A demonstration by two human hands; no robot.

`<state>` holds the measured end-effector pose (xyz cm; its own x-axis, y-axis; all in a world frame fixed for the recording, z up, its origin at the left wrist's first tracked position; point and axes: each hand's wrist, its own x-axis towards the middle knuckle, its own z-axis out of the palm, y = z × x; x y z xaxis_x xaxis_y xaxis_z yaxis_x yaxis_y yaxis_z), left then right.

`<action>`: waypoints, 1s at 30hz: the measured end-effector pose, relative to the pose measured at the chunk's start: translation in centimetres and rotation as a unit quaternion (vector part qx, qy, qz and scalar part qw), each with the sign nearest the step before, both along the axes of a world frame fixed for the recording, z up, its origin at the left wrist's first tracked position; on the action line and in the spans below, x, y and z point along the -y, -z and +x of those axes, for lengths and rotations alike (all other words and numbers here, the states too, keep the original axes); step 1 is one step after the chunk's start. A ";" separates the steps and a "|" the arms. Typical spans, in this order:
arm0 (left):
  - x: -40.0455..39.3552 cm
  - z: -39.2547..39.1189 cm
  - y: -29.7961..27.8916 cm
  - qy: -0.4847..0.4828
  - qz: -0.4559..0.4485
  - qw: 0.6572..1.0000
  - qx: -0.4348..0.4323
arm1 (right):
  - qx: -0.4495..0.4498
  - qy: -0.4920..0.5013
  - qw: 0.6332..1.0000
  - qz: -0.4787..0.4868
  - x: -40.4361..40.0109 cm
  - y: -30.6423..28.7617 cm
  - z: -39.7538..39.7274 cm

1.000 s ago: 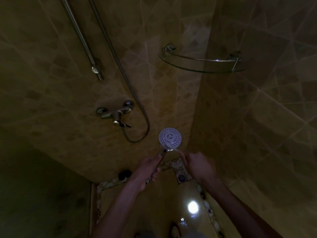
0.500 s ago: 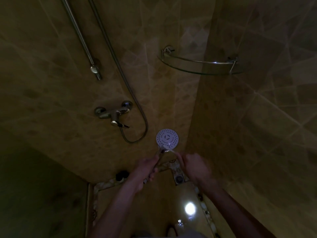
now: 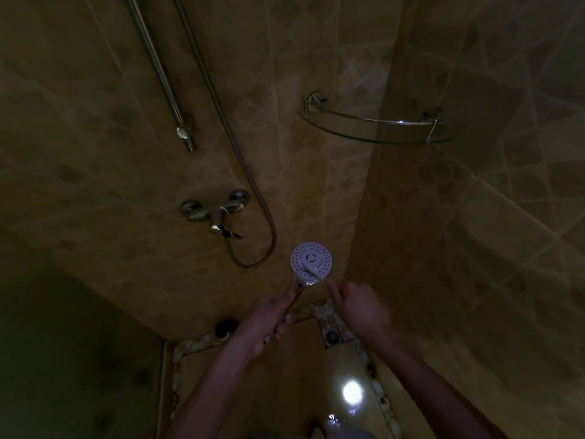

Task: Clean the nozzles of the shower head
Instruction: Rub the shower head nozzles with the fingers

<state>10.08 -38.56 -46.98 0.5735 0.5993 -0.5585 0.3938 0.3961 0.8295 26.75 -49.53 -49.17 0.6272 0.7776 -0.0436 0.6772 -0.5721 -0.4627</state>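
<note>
The round white shower head [image 3: 311,259] faces me in the lower middle of the dim head view, its dotted nozzle face turned up. My left hand [image 3: 272,318] grips its chrome handle from below. My right hand [image 3: 357,307], blurred, sits just right of the head with its fingers curled, pinching a thin pale tool [image 3: 311,271]. The tool lies slanted across the lower part of the nozzle face. What the tool is I cannot tell in this light.
The metal hose [image 3: 221,122] loops from the wall tap [image 3: 218,213] to the handle. A slide rail [image 3: 158,68] runs up the left wall; a glass corner shelf [image 3: 373,134] hangs upper right. A floor drain [image 3: 331,335] lies below my hands.
My right hand has shifted slightly left towards the head and is blurred, and the thin tool now shows across the lower nozzles. The left hand keeps its hold.
</note>
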 end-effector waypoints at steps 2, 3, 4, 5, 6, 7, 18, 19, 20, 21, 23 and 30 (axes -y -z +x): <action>-0.2 -0.2 -0.1 -0.003 -0.003 1.000 0.000 | 0.076 -0.017 0.997 -0.006 0.4 0.7 -0.7; -0.3 -0.2 -0.1 -0.003 -0.002 1.000 0.000 | 0.073 -0.005 0.997 0.000 0.1 0.7 -0.2; -0.3 -0.2 -0.2 -0.003 -0.001 1.000 0.001 | 0.057 0.008 0.998 0.008 -0.3 0.7 0.6; -0.4 -0.1 -0.4 -0.004 -0.002 1.000 0.005 | 0.033 0.017 0.999 0.016 -0.8 0.2 1.3; -0.6 0.1 -0.5 -0.004 -0.005 1.000 0.011 | 0.005 0.019 0.999 0.033 -1.3 -0.1 2.1; -0.7 0.2 -0.6 -0.002 -0.007 1.000 0.016 | -0.033 0.033 0.998 0.046 -1.8 -0.5 2.9; -0.9 0.3 -0.1 0.015 0.006 1.000 0.009 | 0.105 0.001 0.994 -0.017 1.3 0.8 -1.0; -0.8 0.5 -0.2 0.012 0.007 1.000 0.008 | 0.086 0.003 0.996 -0.017 1.1 0.7 -0.3; -0.8 0.6 -0.2 0.007 0.005 1.000 0.011 | 0.058 0.010 0.998 -0.006 0.9 0.4 0.3; -0.8 0.8 -0.3 0.004 0.001 1.000 0.017 | 0.027 0.023 0.999 0.015 0.6 0.0 1.0; -0.8 1.1 -0.5 0.012 -0.002 1.000 0.022 | 0.001 0.071 0.996 0.057 0.1 -0.6 2.5; -0.8 0.6 0.0 0.008 -0.003 1.000 0.022 | 0.052 0.045 0.998 0.001 0.8 -0.1 0.7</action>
